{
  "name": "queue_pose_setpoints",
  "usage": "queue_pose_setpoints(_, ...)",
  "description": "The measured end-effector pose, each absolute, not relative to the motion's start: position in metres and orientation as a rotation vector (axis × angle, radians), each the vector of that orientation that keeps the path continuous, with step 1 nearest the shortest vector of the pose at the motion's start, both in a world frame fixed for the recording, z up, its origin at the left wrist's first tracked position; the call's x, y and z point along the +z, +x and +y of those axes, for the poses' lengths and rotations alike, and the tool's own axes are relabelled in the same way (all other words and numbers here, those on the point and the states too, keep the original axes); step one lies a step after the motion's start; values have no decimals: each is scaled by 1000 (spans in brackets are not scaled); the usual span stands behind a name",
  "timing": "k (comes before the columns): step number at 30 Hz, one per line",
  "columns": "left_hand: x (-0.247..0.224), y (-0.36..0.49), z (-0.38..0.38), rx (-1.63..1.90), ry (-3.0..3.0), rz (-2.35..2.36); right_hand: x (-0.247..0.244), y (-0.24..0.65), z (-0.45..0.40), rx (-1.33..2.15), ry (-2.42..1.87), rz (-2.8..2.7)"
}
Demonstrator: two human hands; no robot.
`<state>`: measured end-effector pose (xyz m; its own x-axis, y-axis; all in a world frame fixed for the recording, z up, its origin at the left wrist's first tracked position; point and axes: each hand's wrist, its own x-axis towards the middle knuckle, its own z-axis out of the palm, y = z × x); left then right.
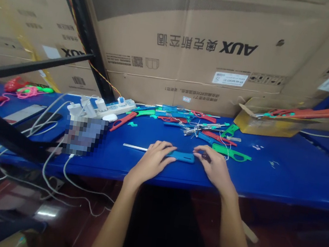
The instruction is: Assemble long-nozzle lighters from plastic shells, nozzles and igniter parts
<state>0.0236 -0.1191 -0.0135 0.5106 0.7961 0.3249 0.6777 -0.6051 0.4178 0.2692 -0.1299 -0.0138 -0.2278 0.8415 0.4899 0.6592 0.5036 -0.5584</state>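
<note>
A blue long-reach lighter (184, 157) lies flat near the front of the blue table, its metal tube (133, 147) pointing left. My left hand (155, 160) is closed around its middle, thumb on the near side and fingers on the far side. At the handle's right end is my right hand (215, 167), its fingers pinched on a small dark object (206, 157) mostly hidden by them. Beyond my hands lies a pile of lighter parts: red casings (204, 116), a green casing (231, 153) and thin metal tubes (213, 126) with white wires.
A white power strip (117, 108) with plugs and cables stands at the left, by a black metal post (86, 25). An open yellow box (269, 124) holding red lighters is at the back right. Large cardboard boxes (180, 14) wall off the rear.
</note>
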Motion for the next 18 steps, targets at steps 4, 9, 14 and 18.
queue_pose_setpoints(4, -14, 24, -118, 721, 2499, 1247, -14, 271, -131, 310, -1214, -1968)
queue_pose_setpoints(9, -15, 23, -117, 733, 2507, 1249, -14, 270, -130, 301, -1189, -2008)
queue_pose_setpoints(14, -16, 23, -117, 749, 2520, 1252, -12, 268, -132, 282, -1171, -2041)
queue_pose_setpoints(18, -16, 23, -118, 746, 2520, 1253, -12, 267, -133, 291, -1163, -2050)
